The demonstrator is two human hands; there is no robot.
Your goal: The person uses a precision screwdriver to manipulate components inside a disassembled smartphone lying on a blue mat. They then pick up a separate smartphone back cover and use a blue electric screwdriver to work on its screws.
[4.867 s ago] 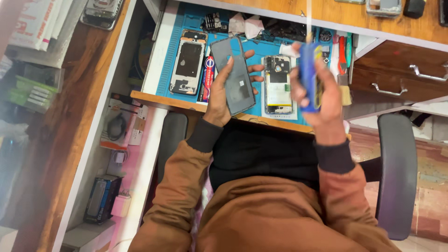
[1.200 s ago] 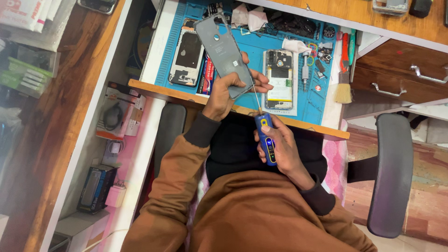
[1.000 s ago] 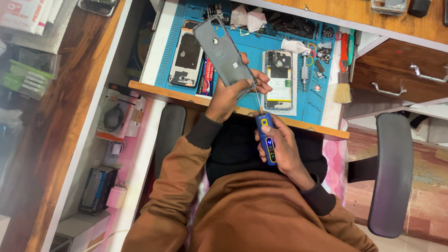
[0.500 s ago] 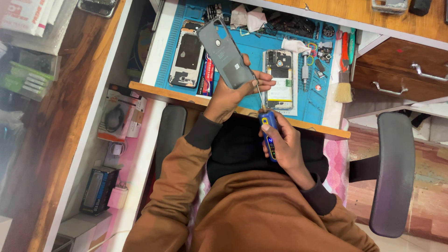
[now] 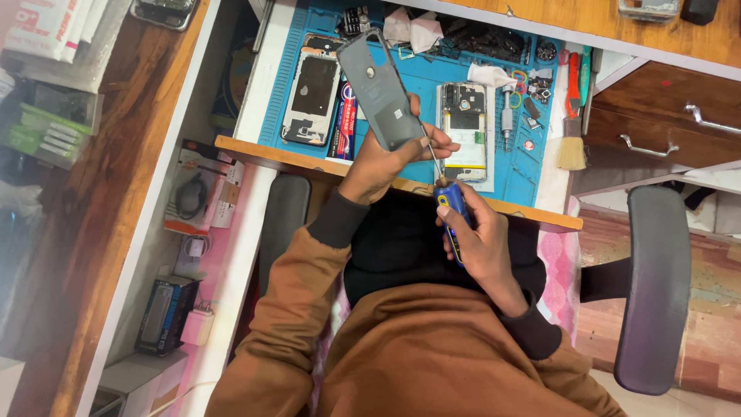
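Holding a grey phone panel (image 5: 378,96) tilted above the bench (image 5: 401,187) at upper centre of the frame, the left hand (image 5: 386,158) pinched its lower end. The right hand (image 5: 482,243) was wrapped around a blue screwdriver (image 5: 451,220), tip at the panel's lower corner. Two opened phones, one (image 5: 309,89) left of the panel and one (image 5: 465,127) right of it, lay on the blue mat (image 5: 513,166), so the work looked midway: panel off, the rest undone.

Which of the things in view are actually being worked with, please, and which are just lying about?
In hand:
- grey phone back panel, held by the left hand
- blue-handled screwdriver, held by the right hand, tip at the panel's lower edge

Lying about:
- opened phone on the blue mat
- phone frame
- brush
- crumpled tissues
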